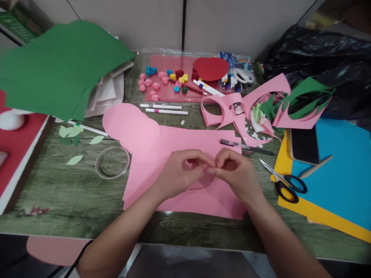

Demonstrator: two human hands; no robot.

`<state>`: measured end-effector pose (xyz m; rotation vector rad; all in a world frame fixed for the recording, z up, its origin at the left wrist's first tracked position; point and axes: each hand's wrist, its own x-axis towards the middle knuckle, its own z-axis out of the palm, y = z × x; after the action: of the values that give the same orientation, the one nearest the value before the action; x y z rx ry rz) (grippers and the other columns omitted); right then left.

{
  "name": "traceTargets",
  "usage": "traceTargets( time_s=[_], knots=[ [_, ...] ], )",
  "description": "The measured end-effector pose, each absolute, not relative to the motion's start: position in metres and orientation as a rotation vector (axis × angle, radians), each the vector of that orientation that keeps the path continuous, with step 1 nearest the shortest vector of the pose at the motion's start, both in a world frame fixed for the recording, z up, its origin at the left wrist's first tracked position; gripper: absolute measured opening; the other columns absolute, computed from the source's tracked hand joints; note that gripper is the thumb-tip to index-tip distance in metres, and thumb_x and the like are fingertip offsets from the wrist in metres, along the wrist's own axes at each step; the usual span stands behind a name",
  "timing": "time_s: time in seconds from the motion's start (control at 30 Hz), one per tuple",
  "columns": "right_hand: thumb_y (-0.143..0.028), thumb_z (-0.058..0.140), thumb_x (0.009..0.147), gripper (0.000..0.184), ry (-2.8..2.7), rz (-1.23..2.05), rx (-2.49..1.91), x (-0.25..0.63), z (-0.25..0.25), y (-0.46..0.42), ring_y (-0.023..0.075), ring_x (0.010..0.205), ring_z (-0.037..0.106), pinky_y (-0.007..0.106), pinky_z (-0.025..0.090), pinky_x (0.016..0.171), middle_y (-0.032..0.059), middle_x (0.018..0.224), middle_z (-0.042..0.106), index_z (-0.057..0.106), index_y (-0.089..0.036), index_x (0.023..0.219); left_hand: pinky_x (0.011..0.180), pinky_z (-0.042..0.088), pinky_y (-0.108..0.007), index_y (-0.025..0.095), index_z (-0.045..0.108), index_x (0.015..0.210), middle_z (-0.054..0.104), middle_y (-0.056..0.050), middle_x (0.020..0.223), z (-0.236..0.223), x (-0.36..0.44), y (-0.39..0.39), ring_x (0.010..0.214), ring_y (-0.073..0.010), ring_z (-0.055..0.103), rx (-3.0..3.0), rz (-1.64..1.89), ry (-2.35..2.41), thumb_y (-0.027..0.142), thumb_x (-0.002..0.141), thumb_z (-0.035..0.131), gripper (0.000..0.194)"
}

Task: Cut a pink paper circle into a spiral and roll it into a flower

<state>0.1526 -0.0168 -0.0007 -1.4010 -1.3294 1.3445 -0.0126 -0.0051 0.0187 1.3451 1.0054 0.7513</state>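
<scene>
My left hand [184, 170] and my right hand [237, 175] meet fingertip to fingertip over a stack of pink paper sheets [179, 139]. Both pinch at the upper edge of a rounded pink paper piece [203, 183], which hangs between and below the fingers. Part of that piece is hidden by the hands. Several pink paper circles [136, 129] overlap the stack's upper left corner. A slim pen-like tool [230, 143] lies across the upper right corner. Black-handled scissors [276, 176] rest to the right of my right hand.
A tape roll [112, 177] and green paper leaves [74, 160] lie left. Behind are white pens [166, 111], pink paper scraps [266, 90] and a red paper circle [211, 68]. A phone [304, 144] sits on blue paper [344, 166]; large green paper [63, 69] fills the upper left.
</scene>
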Motion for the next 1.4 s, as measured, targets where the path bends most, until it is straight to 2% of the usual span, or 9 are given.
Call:
traceTargets(
  time_s=[0.47, 0.9, 1.13, 1.4],
  knots=[
    [-0.03, 0.076, 0.058, 0.031, -1.316, 1.357, -1.356, 0.152, -0.005, -0.014, 0.0083, 0.051, 0.04, 0.022, 0.032, 0.048, -0.0057, 0.055, 0.046, 0.048, -0.019, 0.058, 0.066, 0.042, -0.026, 0.015, 0.066, 0.084, 0.066, -0.003, 0.074, 0.016, -0.01, -0.009, 0.069, -0.0133, 0.057, 1.386, 0.731, 1.038, 0.019, 0.075, 0.056, 0.014],
    [-0.031, 0.074, 0.059, 0.029, -1.445, 1.276, -1.362, 0.154, -0.004, -0.013, 0.0079, 0.052, 0.04, 0.022, 0.031, 0.048, -0.0061, 0.056, 0.047, 0.048, -0.018, 0.059, 0.068, 0.042, -0.027, 0.015, 0.065, 0.083, 0.061, 0.0, 0.065, 0.013, -0.009, -0.011, 0.065, -0.0119, 0.055, 1.472, 0.758, 1.017, 0.016, 0.074, 0.053, 0.014],
    [-0.027, 0.073, 0.058, 0.027, -1.482, 1.338, -1.33, 0.159, -0.01, -0.009, 0.0083, 0.053, 0.044, 0.022, 0.034, 0.051, -0.0059, 0.059, 0.049, 0.048, -0.017, 0.062, 0.066, 0.043, -0.026, 0.015, 0.061, 0.083, 0.061, -0.002, 0.076, 0.01, -0.008, -0.011, 0.07, -0.0122, 0.055, 1.498, 0.708, 0.951, 0.023, 0.074, 0.055, 0.013],
    [-0.024, 0.069, 0.06, 0.024, -1.609, 1.221, -1.3, 0.162, -0.011, -0.008, 0.0092, 0.055, 0.042, 0.022, 0.033, 0.051, -0.0061, 0.061, 0.046, 0.046, -0.018, 0.065, 0.078, 0.045, -0.031, 0.013, 0.063, 0.081, 0.063, -0.005, 0.083, 0.012, -0.006, -0.012, 0.08, -0.0146, 0.057, 1.488, 0.761, 0.942, 0.022, 0.072, 0.06, 0.013]
  ],
)
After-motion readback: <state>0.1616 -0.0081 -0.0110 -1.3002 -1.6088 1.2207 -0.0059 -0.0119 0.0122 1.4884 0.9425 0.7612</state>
